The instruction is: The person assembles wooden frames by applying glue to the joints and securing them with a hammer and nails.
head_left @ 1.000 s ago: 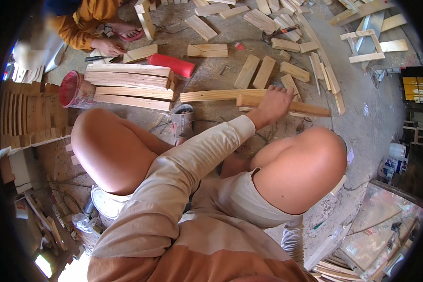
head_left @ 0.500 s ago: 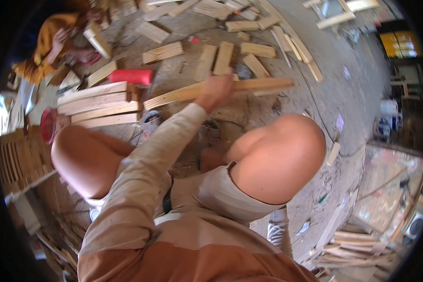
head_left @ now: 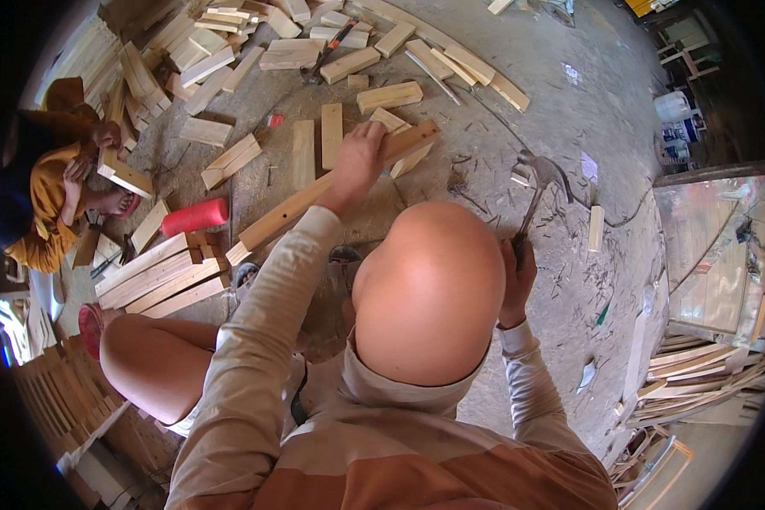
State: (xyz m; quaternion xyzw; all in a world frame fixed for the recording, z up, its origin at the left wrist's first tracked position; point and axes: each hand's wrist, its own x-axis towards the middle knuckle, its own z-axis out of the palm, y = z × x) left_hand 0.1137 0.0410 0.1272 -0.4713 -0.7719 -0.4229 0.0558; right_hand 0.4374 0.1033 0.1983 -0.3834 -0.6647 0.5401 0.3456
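Observation:
My left hand [head_left: 359,166] is closed over a long wooden plank [head_left: 287,209], which lies slanted on the floor in front of my feet. Its far right end reaches past a short block [head_left: 413,160]. Beside my raised right knee, my right hand [head_left: 518,282] is wrapped round the dark grip of a claw hammer [head_left: 532,206]. The hammer's metal head points away from me, close to the floor. My knee hides part of the right hand. Two short blocks, a pale one [head_left: 303,153] and another [head_left: 331,134], lie just beyond the plank.
A red cylinder [head_left: 195,218] lies at left beside a stack of wooden pieces [head_left: 157,270]. A co-worker in orange [head_left: 47,212] holds a wooden block [head_left: 126,173] there. Another hammer [head_left: 330,49] lies among scattered blocks at the back. Loose nails dot the floor at right.
My right hand has come into view with the claw hammer. My left hand still holds the plank. The view has turned right, and my right knee now stands nearer the middle.

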